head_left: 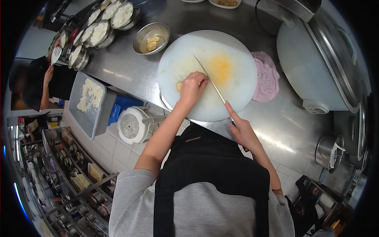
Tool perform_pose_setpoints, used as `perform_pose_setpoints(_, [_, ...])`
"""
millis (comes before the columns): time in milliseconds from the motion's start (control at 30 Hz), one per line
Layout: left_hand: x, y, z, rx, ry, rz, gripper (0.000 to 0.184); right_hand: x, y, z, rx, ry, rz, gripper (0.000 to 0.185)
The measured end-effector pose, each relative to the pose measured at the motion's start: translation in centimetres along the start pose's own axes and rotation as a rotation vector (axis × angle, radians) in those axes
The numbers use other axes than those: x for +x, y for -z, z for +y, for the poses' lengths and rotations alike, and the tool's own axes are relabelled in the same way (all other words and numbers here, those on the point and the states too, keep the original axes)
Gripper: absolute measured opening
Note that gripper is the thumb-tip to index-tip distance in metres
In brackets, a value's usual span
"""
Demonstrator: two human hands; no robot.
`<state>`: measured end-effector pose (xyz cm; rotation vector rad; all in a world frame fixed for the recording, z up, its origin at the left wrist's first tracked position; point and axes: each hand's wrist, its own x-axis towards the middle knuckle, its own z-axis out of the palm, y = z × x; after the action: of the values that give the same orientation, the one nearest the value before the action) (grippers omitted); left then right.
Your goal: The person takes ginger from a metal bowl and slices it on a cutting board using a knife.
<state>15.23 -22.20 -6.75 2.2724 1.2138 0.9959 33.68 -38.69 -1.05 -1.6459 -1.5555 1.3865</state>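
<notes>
My right hand [242,131] is closed on the handle of a long knife [215,87], its index finger stretched along the top. The blade lies diagonally over a round white cutting board [237,79]. Left of the blade, my left hand [192,87] is curled with bent fingertips near the knife; whatever is under the fingers is hidden. A small pale yellow piece [179,86] shows beside that hand. An orange-yellow stain [221,68] marks the board right of the blade. Behind the board's left side, a metal bowl [136,44] holds yellow pieces [152,42].
A pink cloth [265,77] lies against the board's right edge. Farther right stands a large lidded cooker [304,67]. Bowls of white food [99,33] and a grey tub [103,106] are at left, near another person's arm [46,87]. A white stool [133,125] stands below.
</notes>
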Motion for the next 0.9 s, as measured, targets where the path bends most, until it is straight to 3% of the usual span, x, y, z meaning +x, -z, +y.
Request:
perform_pose_setpoints(133, [0.1, 0.1, 0.1, 0.028, -0.029, -0.009, 0.009, -1.0, 0.4, -0.9, -0.033, -0.044, -0.031, 0.075])
perform_pose_setpoints(300, [0.1, 0.0, 0.0, 0.020, -0.023, -0.003, 0.010, -2.4, -0.2, -0.4, -0.107, 0.099, 0.039, 0.075])
perform_pose_setpoints(400, [-0.1, 0.0, -0.1, 0.010, -0.020, 0.001, 0.010, -0.9, -0.1, 0.0, -0.154, 0.043, 0.014, 0.075])
perform_pose_setpoints(700, [0.0, 0.1, 0.0, 0.021, -0.005, 0.003, 0.010, -2.3, 0.0, -0.2, -0.091, 0.126, 0.047, 0.074])
perform_pose_setpoints(900, [0.0, 0.1, -0.1, -0.007, -0.012, -0.003, 0.010, -0.1, -0.1, 0.3, -0.139, 0.048, 0.006, 0.075])
